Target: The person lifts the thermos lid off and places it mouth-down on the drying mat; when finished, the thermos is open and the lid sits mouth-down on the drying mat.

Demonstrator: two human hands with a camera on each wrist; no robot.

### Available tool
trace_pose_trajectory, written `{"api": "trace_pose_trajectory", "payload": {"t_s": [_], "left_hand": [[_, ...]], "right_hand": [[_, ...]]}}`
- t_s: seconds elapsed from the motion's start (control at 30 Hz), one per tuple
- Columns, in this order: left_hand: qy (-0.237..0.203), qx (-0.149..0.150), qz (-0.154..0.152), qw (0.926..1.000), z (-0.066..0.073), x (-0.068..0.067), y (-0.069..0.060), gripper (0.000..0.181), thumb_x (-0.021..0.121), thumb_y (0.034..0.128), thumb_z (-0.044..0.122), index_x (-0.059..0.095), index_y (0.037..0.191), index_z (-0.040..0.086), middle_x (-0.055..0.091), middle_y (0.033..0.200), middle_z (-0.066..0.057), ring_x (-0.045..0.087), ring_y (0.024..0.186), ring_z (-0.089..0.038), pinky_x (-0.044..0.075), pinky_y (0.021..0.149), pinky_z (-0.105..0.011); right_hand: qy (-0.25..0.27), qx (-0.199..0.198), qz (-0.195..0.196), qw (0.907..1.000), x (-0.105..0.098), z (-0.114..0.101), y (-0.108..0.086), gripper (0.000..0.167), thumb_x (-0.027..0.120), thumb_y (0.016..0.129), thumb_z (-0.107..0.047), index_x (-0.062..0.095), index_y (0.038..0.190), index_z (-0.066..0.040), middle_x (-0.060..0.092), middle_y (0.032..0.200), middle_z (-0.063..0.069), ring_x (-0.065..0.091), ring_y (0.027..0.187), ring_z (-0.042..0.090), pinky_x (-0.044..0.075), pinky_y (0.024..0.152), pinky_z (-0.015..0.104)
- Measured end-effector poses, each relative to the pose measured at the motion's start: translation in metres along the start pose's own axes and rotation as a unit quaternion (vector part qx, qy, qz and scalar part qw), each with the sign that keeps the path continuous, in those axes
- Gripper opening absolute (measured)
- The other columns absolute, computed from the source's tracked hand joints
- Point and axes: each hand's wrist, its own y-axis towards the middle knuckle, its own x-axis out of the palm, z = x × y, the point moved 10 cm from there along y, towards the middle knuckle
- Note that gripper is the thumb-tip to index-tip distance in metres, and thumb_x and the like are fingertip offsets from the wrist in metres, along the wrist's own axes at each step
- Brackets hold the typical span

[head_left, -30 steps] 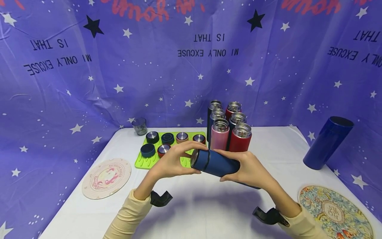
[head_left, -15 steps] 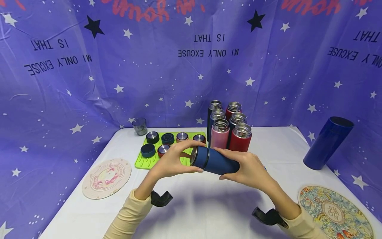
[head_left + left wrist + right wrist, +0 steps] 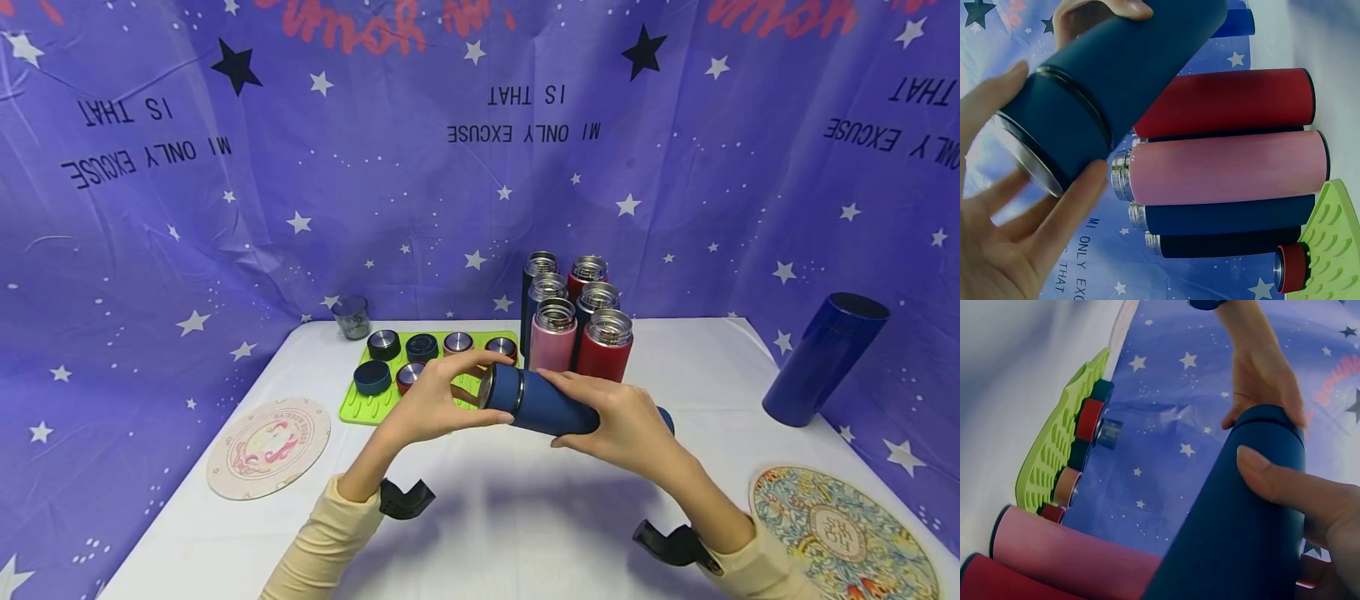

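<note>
A dark blue thermos bottle [image 3: 558, 404] is held above the table, lying nearly sideways, its capped end to the left. My right hand [image 3: 626, 425] grips the body, the thumb along the near side in the right wrist view [image 3: 1297, 494]. At the other end, the fingers and thumb of my left hand [image 3: 435, 404] hold the blue lid [image 3: 1054, 128], which sits on the bottle with a dark band at the seam. Behind stand several lidless thermoses, among them a pink bottle [image 3: 552, 342] and a red bottle [image 3: 604, 350]. Several lids rest on a green mat [image 3: 367, 407].
A small clear glass [image 3: 351, 317] stands at the table's back left corner. To the left lies a pink round mat [image 3: 268, 450], to the right a patterned round mat [image 3: 840, 533]. A tall glossy blue bottle [image 3: 821, 362] stands at the right edge.
The blue thermos has tipped closer to level, its base rising into view beyond my right hand. My left thumb and fingers have shifted slightly on the lid.
</note>
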Motion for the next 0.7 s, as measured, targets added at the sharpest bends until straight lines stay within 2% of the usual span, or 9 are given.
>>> {"api": "trace_pose_trajectory", "payload": {"t_s": [0.07, 0.13, 0.2, 0.3, 0.37, 0.47, 0.57, 0.6, 0.7], "left_hand": [[0.000, -0.028, 0.007, 0.9996, -0.006, -0.001, -0.001, 0.063, 0.085, 0.0744, 0.028, 0.059, 0.130, 0.016, 0.062, 0.118, 0.004, 0.064, 0.095, -0.016, 0.059, 0.067, -0.028], [0.000, -0.035, 0.004, 0.9994, -0.007, 0.000, -0.001, 0.062, 0.085, 0.0750, 0.029, 0.059, 0.131, 0.017, 0.061, 0.118, 0.005, 0.063, 0.097, -0.015, 0.058, 0.069, -0.028], [-0.001, -0.014, -0.010, 0.9998, -0.003, 0.002, -0.001, 0.064, 0.085, 0.0750, 0.026, 0.058, 0.132, 0.016, 0.059, 0.123, 0.003, 0.061, 0.103, -0.016, 0.058, 0.073, -0.029], [0.000, 0.042, -0.034, 0.9985, 0.008, 0.005, 0.000, 0.067, 0.086, 0.0728, 0.017, 0.056, 0.132, 0.011, 0.056, 0.130, -0.003, 0.055, 0.115, -0.019, 0.057, 0.081, -0.033], [0.006, 0.069, -0.048, 0.9964, 0.020, 0.005, -0.001, 0.065, 0.086, 0.0715, 0.008, 0.057, 0.130, 0.007, 0.055, 0.133, -0.009, 0.051, 0.121, -0.023, 0.056, 0.084, -0.037], [0.017, 0.087, -0.060, 0.9942, 0.032, 0.005, -0.001, 0.061, 0.084, 0.0720, 0.002, 0.059, 0.128, 0.005, 0.053, 0.136, -0.012, 0.048, 0.127, -0.026, 0.054, 0.087, -0.038], [0.023, 0.092, -0.060, 0.9936, 0.030, 0.005, -0.001, 0.061, 0.084, 0.0722, 0.004, 0.059, 0.127, 0.005, 0.053, 0.135, -0.011, 0.048, 0.126, -0.025, 0.055, 0.084, -0.036], [0.020, 0.089, -0.058, 0.9942, 0.025, 0.005, -0.001, 0.062, 0.085, 0.0720, 0.006, 0.059, 0.128, 0.006, 0.054, 0.134, -0.009, 0.050, 0.124, -0.024, 0.056, 0.083, -0.034], [0.008, 0.052, -0.042, 0.9977, 0.009, 0.004, 0.000, 0.066, 0.087, 0.0720, 0.015, 0.057, 0.131, 0.009, 0.057, 0.129, -0.005, 0.057, 0.114, -0.021, 0.058, 0.076, -0.031]], "right_hand": [[-0.022, -0.011, 0.012, 0.9996, -0.002, -0.003, 0.000, 0.087, 0.093, 0.057, -0.035, 0.058, 0.136, -0.024, 0.066, 0.120, 0.003, 0.065, 0.105, 0.020, 0.056, 0.076, 0.042], [-0.031, -0.014, 0.015, 0.9993, -0.003, -0.005, 0.000, 0.087, 0.093, 0.057, -0.035, 0.058, 0.136, -0.025, 0.066, 0.120, 0.004, 0.064, 0.106, 0.021, 0.056, 0.076, 0.042], [-0.025, -0.010, 0.008, 0.9996, -0.002, -0.004, 0.000, 0.087, 0.093, 0.057, -0.036, 0.058, 0.136, -0.025, 0.067, 0.119, 0.003, 0.065, 0.104, 0.020, 0.056, 0.076, 0.042], [0.011, 0.012, -0.016, 0.9998, 0.000, 0.002, 0.000, 0.088, 0.094, 0.056, -0.037, 0.058, 0.136, -0.026, 0.068, 0.116, 0.000, 0.066, 0.097, 0.015, 0.055, 0.075, 0.039], [0.044, 0.030, -0.036, 0.9979, 0.003, 0.007, 0.000, 0.089, 0.094, 0.056, -0.038, 0.057, 0.136, -0.027, 0.069, 0.114, -0.002, 0.064, 0.092, 0.011, 0.055, 0.075, 0.037], [0.082, 0.049, -0.056, 0.9939, 0.005, 0.012, 0.000, 0.088, 0.092, 0.057, -0.043, 0.056, 0.137, -0.028, 0.069, 0.110, -0.004, 0.062, 0.088, 0.009, 0.054, 0.075, 0.035], [0.089, 0.055, -0.061, 0.9926, 0.006, 0.013, 0.001, 0.088, 0.092, 0.058, -0.043, 0.056, 0.137, -0.028, 0.069, 0.110, -0.004, 0.062, 0.087, 0.009, 0.054, 0.075, 0.035], [0.084, 0.054, -0.058, 0.9933, 0.005, 0.012, 0.001, 0.088, 0.093, 0.057, -0.042, 0.057, 0.136, -0.028, 0.069, 0.110, -0.004, 0.062, 0.087, 0.009, 0.054, 0.075, 0.035], [0.049, 0.037, -0.039, 0.9973, 0.003, 0.007, 0.001, 0.089, 0.094, 0.056, -0.036, 0.057, 0.136, -0.026, 0.069, 0.113, -0.001, 0.064, 0.091, 0.012, 0.054, 0.075, 0.038]]}}
